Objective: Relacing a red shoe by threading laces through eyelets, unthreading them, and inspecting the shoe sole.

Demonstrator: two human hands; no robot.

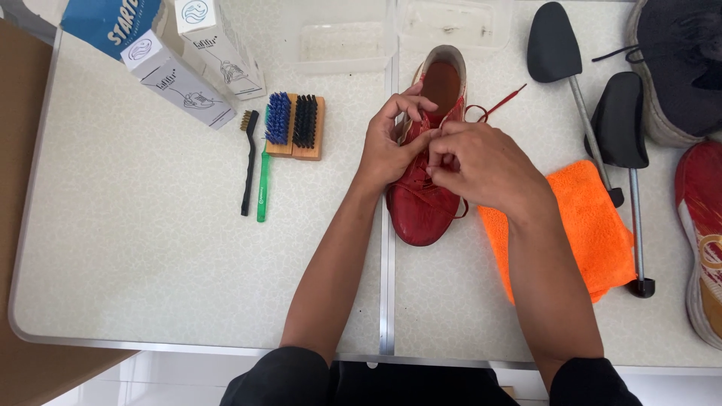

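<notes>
With both hands, left (391, 146) and right (481, 162), pinched on the red lace (496, 105) over the shoe (421, 203), I'd pull evenly so the eyelets don't bunch.

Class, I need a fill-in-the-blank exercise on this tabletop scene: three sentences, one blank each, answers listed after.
1. Both hands, the left hand and the right hand, work at the laces of a ____ shoe.
2. Under the right forearm lies a folded cloth coloured ____.
3. The wooden brush has a black tuft of bristles and a ____ one.

Answers: red; orange; blue
</notes>
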